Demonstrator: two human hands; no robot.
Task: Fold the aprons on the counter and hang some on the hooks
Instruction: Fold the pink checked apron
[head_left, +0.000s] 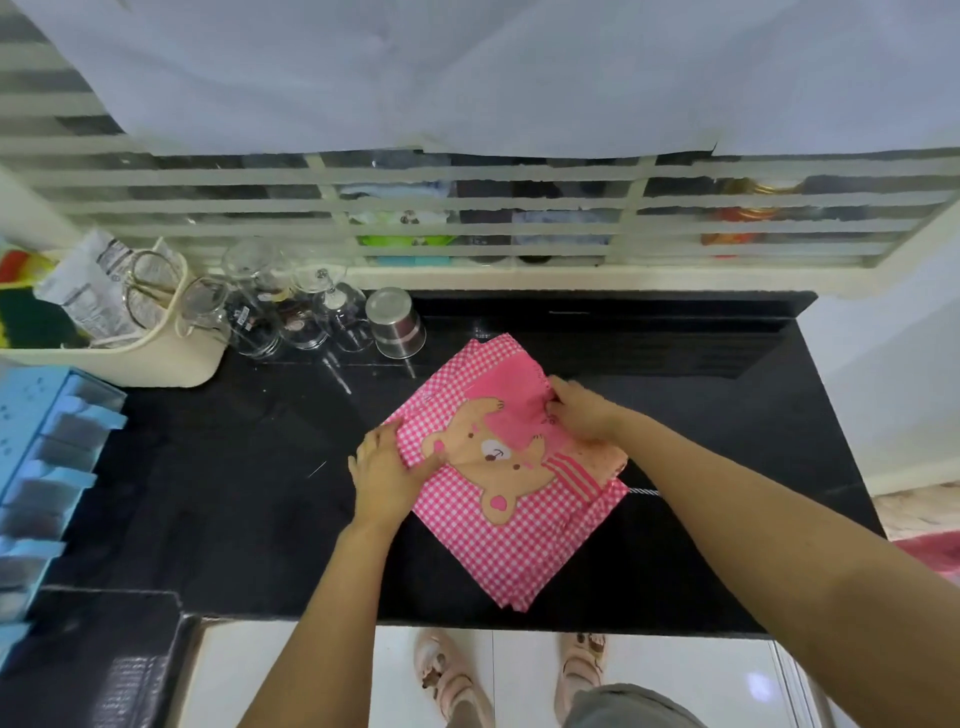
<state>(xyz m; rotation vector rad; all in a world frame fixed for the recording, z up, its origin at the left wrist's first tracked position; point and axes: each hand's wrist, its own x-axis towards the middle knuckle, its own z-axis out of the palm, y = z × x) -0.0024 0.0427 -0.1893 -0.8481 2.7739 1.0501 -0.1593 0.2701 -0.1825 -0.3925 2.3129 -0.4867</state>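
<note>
A pink gingham apron (519, 540) with a tan bear print lies folded into a rough diamond on the black counter (234, 467). My left hand (387, 475) grips its left corner, fingers curled over the cloth edge. At the right side my right hand (582, 410) pinches a fold of the plain pink part. A striped cord end shows under the apron's right edge. No hooks are in view.
Upturned glasses (291, 312) and a steel cup (396, 322) stand at the counter's back left, beside a cream basket (156, 358) with scissors and packets. A blue rack (36, 467) lines the left edge. A barred window (467, 218) runs behind. My sandalled feet stand on white floor tiles below.
</note>
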